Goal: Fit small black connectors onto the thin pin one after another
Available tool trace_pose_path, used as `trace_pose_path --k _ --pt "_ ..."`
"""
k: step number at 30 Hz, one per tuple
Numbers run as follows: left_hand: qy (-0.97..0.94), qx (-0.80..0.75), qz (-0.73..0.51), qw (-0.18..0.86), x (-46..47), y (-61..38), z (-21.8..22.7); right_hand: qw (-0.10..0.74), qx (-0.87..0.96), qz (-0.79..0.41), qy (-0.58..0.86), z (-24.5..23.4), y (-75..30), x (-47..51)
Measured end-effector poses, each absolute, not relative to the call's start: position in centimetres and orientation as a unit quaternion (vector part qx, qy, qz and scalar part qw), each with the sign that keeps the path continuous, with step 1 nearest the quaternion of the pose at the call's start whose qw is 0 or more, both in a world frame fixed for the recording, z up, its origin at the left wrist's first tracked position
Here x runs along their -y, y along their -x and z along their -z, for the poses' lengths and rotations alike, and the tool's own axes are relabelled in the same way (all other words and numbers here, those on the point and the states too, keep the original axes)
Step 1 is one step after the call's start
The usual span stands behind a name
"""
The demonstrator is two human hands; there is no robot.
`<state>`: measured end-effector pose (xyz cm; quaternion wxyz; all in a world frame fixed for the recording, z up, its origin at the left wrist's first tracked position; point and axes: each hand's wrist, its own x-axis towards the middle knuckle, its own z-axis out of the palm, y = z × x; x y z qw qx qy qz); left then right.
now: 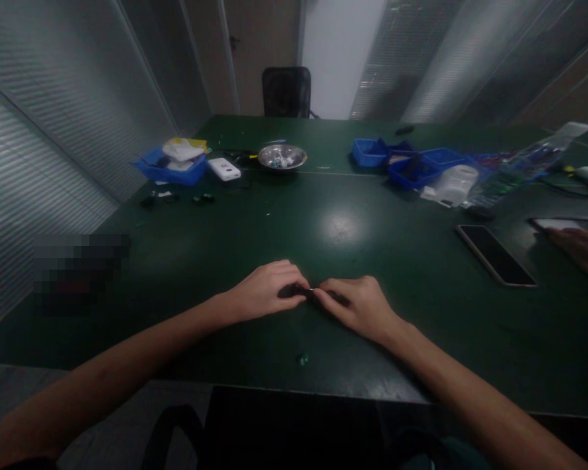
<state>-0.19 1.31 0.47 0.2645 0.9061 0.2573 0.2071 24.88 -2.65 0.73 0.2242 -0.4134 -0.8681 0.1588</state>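
My left hand (pixel 264 289) and my right hand (pixel 360 305) rest close together on the dark green table (pixel 225 261), near its front edge. Both have their fingers curled and pinched on a small dark object (pixel 308 292) held between them; a thin pale bit shows at its middle. The object is too small and dim to name. A tiny round greenish piece (pixel 302 359) lies on the table just in front of my hands.
A phone (pixel 494 254) lies face up at the right, with another person's hand (pixel 585 251) beyond it. Blue bins (pixel 411 166), a plastic bottle (pixel 514 171), a metal bowl (pixel 282 156) and a blue tray (pixel 171 166) stand further back. A black chair (pixel 287 91) is at the far end.
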Motion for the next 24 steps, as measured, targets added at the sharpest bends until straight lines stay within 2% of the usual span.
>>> trace_pose_path --k 5,7,10,15,19,24 --pt "-0.899 -0.27 -0.234 0.253 0.7 1.5 -2.8 0.259 0.828 -0.156 0.472 -1.1 -25.8 2.3" --pt "-0.917 -0.223 -0.227 0.24 3.2 1.9 -3.2 0.273 0.81 -0.154 0.495 -1.1 -26.0 2.1" --pt "-0.955 -0.095 -0.198 0.2 7.4 1.9 -2.5 0.272 0.806 -0.154 0.503 -1.1 -26.0 1.9" --pt "-0.966 -0.062 -0.193 0.16 10.1 1.3 -0.2 0.27 0.808 -0.151 0.502 -1.2 -25.8 1.8" --pt "-0.969 -0.094 -0.167 0.156 7.6 2.4 -0.4 0.272 0.804 -0.15 0.506 -1.0 -25.9 1.9" --pt "-0.952 -0.266 -0.088 0.12 -0.1 7.1 -1.0 0.263 0.808 -0.158 0.503 -0.9 -26.1 1.9"
